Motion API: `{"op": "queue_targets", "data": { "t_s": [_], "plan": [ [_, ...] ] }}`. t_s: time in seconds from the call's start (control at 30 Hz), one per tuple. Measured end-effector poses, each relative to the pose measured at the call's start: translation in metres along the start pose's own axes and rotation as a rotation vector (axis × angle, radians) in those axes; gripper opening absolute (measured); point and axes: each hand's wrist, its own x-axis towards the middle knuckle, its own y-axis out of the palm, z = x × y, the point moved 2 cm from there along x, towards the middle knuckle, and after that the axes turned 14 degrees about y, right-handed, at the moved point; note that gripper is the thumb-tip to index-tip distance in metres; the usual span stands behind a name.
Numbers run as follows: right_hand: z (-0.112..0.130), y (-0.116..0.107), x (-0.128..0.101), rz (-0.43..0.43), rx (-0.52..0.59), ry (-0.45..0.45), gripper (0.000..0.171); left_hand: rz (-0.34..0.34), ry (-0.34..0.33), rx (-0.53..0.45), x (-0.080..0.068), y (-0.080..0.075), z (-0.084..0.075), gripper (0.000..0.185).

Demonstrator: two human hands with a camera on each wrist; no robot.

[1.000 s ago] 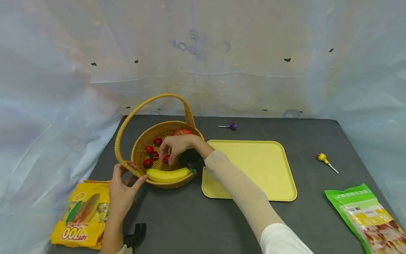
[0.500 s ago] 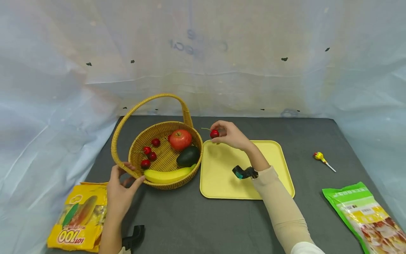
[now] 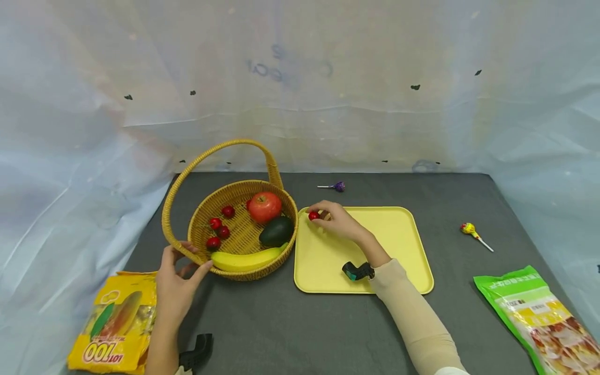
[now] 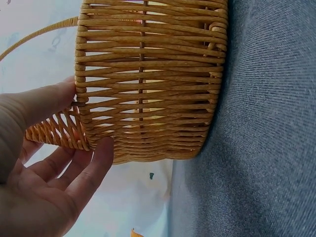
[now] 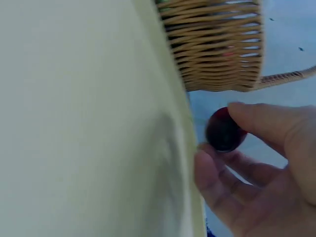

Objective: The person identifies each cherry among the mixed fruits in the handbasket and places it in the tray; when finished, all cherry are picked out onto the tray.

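Observation:
My left hand (image 3: 177, 284) grips the rim of a wicker basket (image 3: 244, 276) at the base of its tall handle; in the left wrist view the thumb (image 4: 47, 101) lies on one side of the rim and fingers on the other. Inside the basket are a red apple (image 3: 265, 207), a dark green avocado (image 3: 276, 232), a banana (image 3: 246, 260) and several cherries (image 3: 223, 232). My right hand (image 3: 341, 223) pinches a single cherry (image 5: 225, 130) between thumb and fingers, low over the far left corner of a yellow tray (image 3: 365, 260).
A purple lollipop (image 3: 338, 186) lies behind the tray, and a yellow one (image 3: 469, 228) with a white stick to its right. A yellow candy bag (image 3: 114, 323) rests at the left, a green-topped food bag (image 3: 539, 312) at the right. Plastic sheeting (image 3: 300, 104) hangs behind the dark table.
My right hand has lifted a cherry out of the basket, carried it right, then lowered it to the tray's far left corner. My left hand keeps its hold on the basket rim.

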Motion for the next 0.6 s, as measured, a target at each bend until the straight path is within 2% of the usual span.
{"op": "queue_targets", "data": {
  "t_s": [0.13, 0.23, 0.33, 0.5, 0.6],
  "plan": [
    [-0.002, 0.006, 0.001, -0.076, -0.123, -0.008, 0.033, -0.004, 0.003, -0.010, 0.000, 0.000, -0.001, 0.056],
    [-0.002, 0.011, 0.003, -0.093, -0.231, -0.010, 0.028, -0.005, 0.002, -0.009, -0.001, -0.001, 0.000, 0.056],
    [-0.002, 0.014, 0.005, -0.074, -0.280, 0.002, 0.026, -0.004, -0.002, -0.007, -0.002, -0.001, 0.001, 0.056],
    [0.000, 0.015, 0.007, -0.024, -0.298, 0.030, 0.030, -0.002, -0.011, -0.002, -0.001, -0.002, 0.005, 0.058],
    [0.004, 0.011, 0.005, 0.015, -0.313, 0.059, 0.044, 0.003, -0.011, 0.001, -0.001, -0.001, 0.006, 0.058]
  ]
}}
